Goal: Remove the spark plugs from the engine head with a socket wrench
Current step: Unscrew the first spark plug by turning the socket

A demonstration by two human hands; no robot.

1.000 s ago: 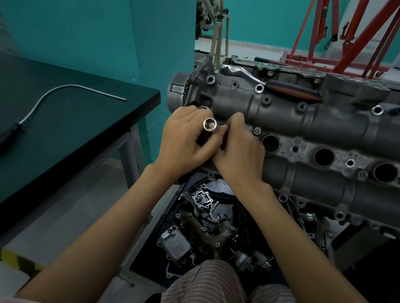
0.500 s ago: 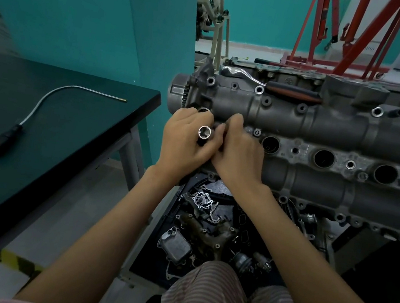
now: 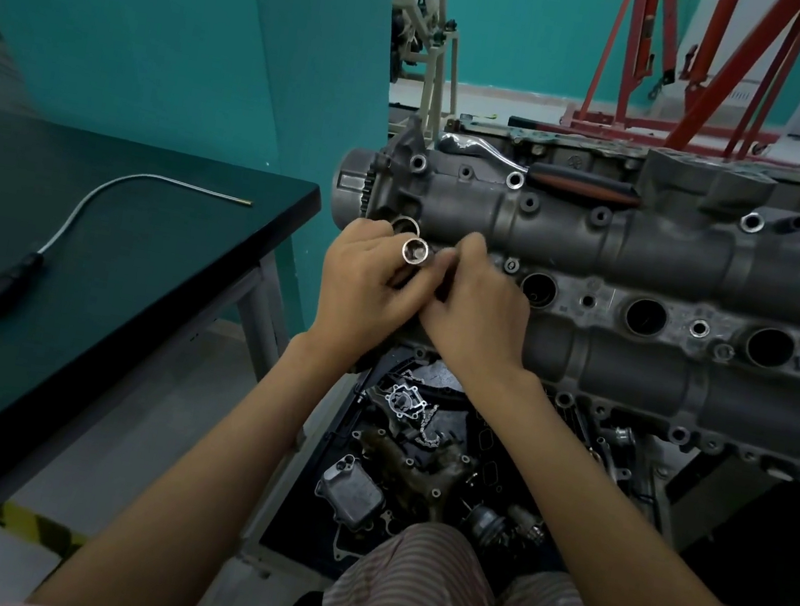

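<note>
Both hands meet at the near-left end of the engine head (image 3: 604,240): the left hand (image 3: 364,287) grips a chrome socket (image 3: 415,251), open end up, while the right hand (image 3: 477,309) pinches something small beside it, too hidden to name. The ratchet wrench (image 3: 537,171) lies on the head's far edge. Judging by this, keep the socket square over the well. Three plug wells (image 3: 646,316) look dark; their contents cannot be told. The tray (image 3: 303,522) below holds loose engine parts.

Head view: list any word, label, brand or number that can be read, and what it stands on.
None can be read.
Engine head: faint cast marks between the plug wells, too blurred to read.
Socket in the left hand: no marking visible.
Ratchet on top of the engine: none legible.
</note>
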